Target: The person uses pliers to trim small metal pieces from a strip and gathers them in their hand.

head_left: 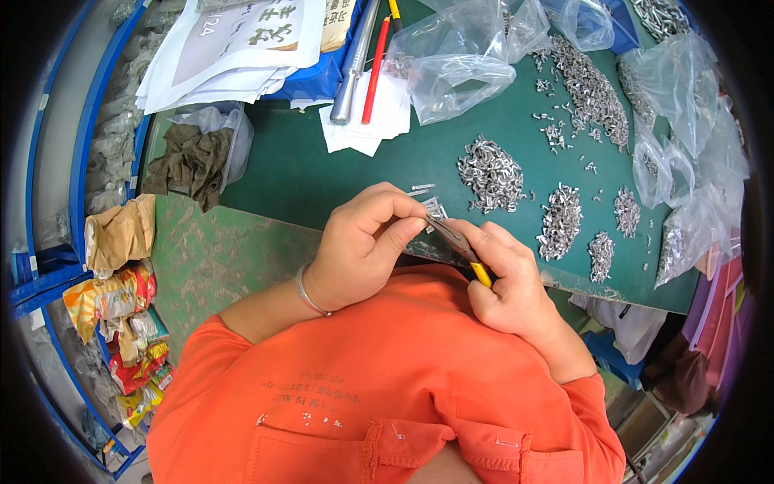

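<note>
My right hand is closed round pliers with yellow grips, their dark jaws pointing up and left. At the jaw tips my left hand pinches thumb against forefinger; whatever lies between them is too small to make out. A few slim silvery metal pieces lie on the green tabletop just beyond my fingertips. To the right of them is a heap of small curved metal parts. Another pile of small metal parts lies nearer my right hand.
More metal parts spread toward the back right, beside clear plastic bags. A metal rod and red pencil rest on white paper. A bin with brown cloth stands left; blue shelving lies beyond.
</note>
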`<control>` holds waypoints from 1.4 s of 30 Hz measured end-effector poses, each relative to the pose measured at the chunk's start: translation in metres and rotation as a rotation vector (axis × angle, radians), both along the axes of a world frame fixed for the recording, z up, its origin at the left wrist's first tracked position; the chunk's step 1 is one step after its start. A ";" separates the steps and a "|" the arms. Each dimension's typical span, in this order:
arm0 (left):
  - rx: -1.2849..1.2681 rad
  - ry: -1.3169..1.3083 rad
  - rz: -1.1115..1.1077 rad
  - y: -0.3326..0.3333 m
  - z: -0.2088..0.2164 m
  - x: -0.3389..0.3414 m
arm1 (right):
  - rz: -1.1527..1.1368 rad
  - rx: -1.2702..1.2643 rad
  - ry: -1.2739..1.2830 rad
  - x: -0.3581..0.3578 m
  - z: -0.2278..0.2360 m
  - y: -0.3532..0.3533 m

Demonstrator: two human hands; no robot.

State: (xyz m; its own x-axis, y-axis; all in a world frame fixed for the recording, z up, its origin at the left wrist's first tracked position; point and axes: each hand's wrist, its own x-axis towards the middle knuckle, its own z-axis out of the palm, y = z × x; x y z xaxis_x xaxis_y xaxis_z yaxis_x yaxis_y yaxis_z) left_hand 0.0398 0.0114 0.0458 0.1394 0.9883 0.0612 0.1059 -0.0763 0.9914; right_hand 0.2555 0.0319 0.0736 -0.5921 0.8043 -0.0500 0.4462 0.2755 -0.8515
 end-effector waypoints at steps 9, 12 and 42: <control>0.030 -0.074 0.077 -0.004 -0.007 0.008 | -0.085 0.319 -0.114 -0.009 -0.009 -0.006; 0.039 -0.060 0.079 -0.005 -0.005 0.008 | -0.085 0.317 -0.109 -0.008 -0.011 -0.007; 0.247 0.377 0.191 0.017 -0.012 -0.004 | -0.353 0.163 0.096 0.021 -0.027 -0.011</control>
